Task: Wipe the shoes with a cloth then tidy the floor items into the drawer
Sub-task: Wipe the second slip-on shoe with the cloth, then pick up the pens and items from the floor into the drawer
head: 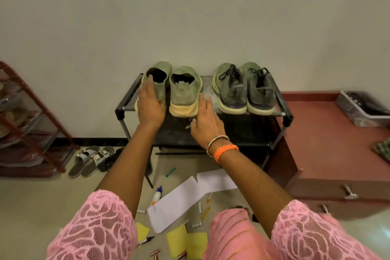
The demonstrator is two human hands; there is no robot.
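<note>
- Four shoes stand on the rack (280,114), centre frame: two slip-ons (183,91) left, two laced (244,88) right.
- Left hand (150,103), fingers straight, lies flat on the far-left slip-on.
- Right hand (205,120), fingers extended, touches the second slip-on's heel side; holds nothing.
- Floor, lower centre: two white papers (179,198), three yellow notes (185,240), one glue bottle (157,195), one marker (145,241).
- Two drawer handles (349,193) show at lower right.

**Hands on the slip-on shoes**

On the black rack (282,114), the left hand (150,104) lies flat against the left slip-on shoe (161,74). The right hand (205,121) touches its mate (184,93) at the heel. Laced sneakers (245,88) sit beside. Papers (181,200) and sticky notes (185,240) litter the floor (42,196).
</note>
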